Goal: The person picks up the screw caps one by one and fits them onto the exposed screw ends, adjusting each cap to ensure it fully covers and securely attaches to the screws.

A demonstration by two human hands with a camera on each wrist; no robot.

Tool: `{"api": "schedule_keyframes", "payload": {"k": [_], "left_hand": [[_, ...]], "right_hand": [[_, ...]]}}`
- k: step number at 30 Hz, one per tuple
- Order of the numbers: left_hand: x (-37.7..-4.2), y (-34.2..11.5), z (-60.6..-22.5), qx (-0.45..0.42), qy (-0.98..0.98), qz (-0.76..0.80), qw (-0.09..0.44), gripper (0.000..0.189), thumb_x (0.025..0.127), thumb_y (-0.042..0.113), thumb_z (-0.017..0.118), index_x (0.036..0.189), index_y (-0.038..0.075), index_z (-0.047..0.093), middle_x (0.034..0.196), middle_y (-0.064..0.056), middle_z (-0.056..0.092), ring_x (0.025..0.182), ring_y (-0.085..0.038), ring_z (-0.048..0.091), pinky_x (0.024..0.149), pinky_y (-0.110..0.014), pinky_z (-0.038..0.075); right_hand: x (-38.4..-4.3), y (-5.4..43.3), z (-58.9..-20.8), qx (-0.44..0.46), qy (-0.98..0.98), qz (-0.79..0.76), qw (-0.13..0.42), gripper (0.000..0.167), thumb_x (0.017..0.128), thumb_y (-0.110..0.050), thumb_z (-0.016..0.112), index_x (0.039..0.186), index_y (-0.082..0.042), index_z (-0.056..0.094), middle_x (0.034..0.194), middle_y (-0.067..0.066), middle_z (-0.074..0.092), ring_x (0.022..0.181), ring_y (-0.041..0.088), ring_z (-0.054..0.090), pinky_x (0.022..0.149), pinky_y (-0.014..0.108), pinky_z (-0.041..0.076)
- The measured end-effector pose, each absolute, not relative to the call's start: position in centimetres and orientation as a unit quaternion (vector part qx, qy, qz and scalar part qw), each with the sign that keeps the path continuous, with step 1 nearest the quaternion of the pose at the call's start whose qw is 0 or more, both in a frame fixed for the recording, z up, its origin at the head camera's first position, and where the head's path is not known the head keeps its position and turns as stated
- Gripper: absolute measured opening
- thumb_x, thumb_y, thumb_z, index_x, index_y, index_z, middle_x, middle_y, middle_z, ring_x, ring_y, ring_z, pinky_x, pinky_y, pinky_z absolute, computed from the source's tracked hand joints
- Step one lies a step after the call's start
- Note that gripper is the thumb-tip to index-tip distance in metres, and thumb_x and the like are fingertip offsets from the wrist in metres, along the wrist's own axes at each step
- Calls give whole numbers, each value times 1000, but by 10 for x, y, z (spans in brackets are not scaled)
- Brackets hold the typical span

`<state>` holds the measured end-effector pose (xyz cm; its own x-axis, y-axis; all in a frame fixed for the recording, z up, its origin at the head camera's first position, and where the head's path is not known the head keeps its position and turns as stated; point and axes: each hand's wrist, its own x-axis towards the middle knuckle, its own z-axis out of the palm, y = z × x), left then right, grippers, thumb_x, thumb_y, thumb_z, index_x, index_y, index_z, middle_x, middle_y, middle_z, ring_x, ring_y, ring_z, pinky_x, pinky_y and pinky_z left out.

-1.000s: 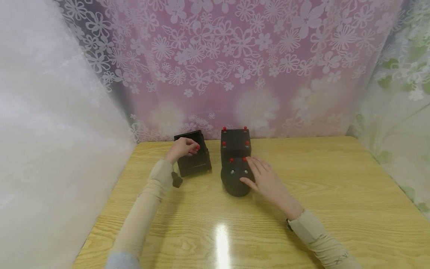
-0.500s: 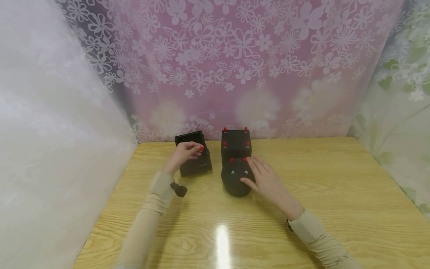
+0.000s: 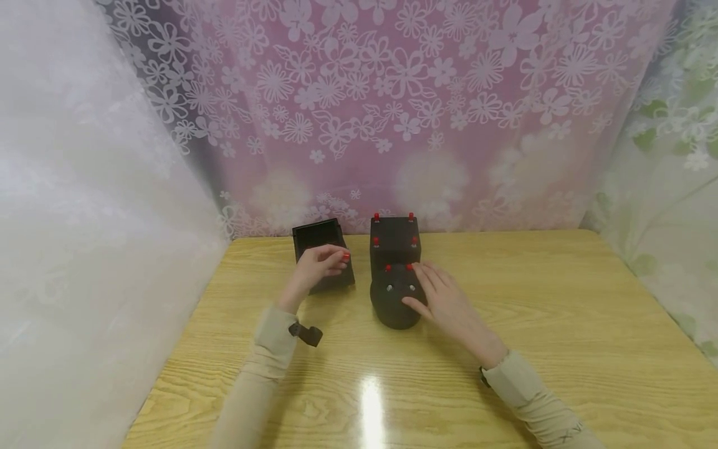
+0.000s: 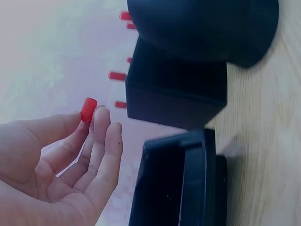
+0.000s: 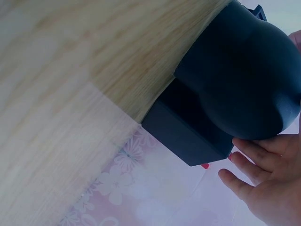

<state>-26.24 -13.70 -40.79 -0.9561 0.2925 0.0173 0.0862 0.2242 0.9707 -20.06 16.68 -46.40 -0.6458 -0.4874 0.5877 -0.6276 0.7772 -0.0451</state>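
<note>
My left hand (image 3: 316, 269) pinches a small red cylindrical cap (image 4: 88, 109) between thumb and fingertips, raised over the near part of a black open box (image 4: 209, 176). To its right stands a black stand (image 3: 395, 312) with a rounded front part and a boxy rear part. Several red caps (image 3: 376, 241) sit on pegs along its top. Two bare silvery pegs (image 3: 389, 288) show on the rounded part. My right hand (image 3: 451, 308) rests at the right side of that rounded part, fingers extended, fingertips right by one red cap.
Everything stands on a wooden table (image 3: 533, 299), with a glare spot near its front. A pink flowered curtain (image 3: 359, 125) hangs behind the far edge. Pale sheets (image 3: 84, 218) close off both sides. A small black camera (image 3: 310, 335) juts from the left wrist.
My left hand, pinching the red cap, has moved right and slightly toward the front, uncovering the back of the box. The right hand and the black stand stay in place.
</note>
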Motion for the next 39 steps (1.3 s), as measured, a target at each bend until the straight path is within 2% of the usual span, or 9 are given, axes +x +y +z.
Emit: {"api": "schedule_keyframes", "payload": {"k": [5,9,13,18,22,25,31,39], "left_hand": [[-253,-128,-408,135,769,620,83,31,105,14,56,128,-6,64,127,-27,65,111,-37,67,93,-39,58],[-247,-121,-409,147,768,618,77,30,104,17,60,126,-2,66,124,-21,68,107,-28,69,95,-42,57],[-240,-114,-409,154,775,609,74,29,102,22,63,123,1,69,121,-17,71,102,-21,69,95,-40,57],[-231,-107,-410,174,786,590,69,30,102,28,63,122,6,71,118,-12,73,101,-25,70,87,-36,59],[-226,-102,-413,206,777,590,67,27,102,25,64,121,8,72,117,-10,73,104,-30,70,90,-39,59],[-224,-98,-416,220,771,594,65,25,101,23,65,119,9,73,117,-9,73,105,-26,70,94,-40,58],[-220,-92,-418,224,784,576,58,24,100,25,66,119,13,74,118,-4,73,105,-18,70,92,-33,58],[-217,-86,-418,226,829,512,9,23,98,32,69,114,18,76,111,2,75,100,-16,70,93,-44,56]], "right_hand": [[-202,167,-466,310,-898,124,287,91,103,-67,22,144,11,47,142,28,54,134,42,49,109,56,43],[-203,166,-466,312,-895,122,294,92,103,-67,22,143,11,48,141,28,55,133,42,50,109,55,43],[-203,166,-466,315,-890,120,307,91,103,-66,22,141,12,50,139,28,57,132,42,51,107,56,45],[-202,166,-464,316,-888,116,315,90,104,-65,23,140,12,51,138,28,57,130,43,52,107,55,45],[-201,166,-463,316,-889,110,312,90,104,-65,22,141,12,51,138,28,58,130,43,53,107,55,45],[-200,166,-463,313,-895,108,300,91,104,-66,21,143,11,49,139,28,57,132,42,51,108,55,45],[-199,166,-462,308,-902,113,281,91,103,-66,20,145,10,47,141,27,56,133,42,50,109,55,44],[-200,166,-463,314,-896,118,291,90,104,-65,22,144,11,48,140,28,56,133,42,50,108,56,44]]}}
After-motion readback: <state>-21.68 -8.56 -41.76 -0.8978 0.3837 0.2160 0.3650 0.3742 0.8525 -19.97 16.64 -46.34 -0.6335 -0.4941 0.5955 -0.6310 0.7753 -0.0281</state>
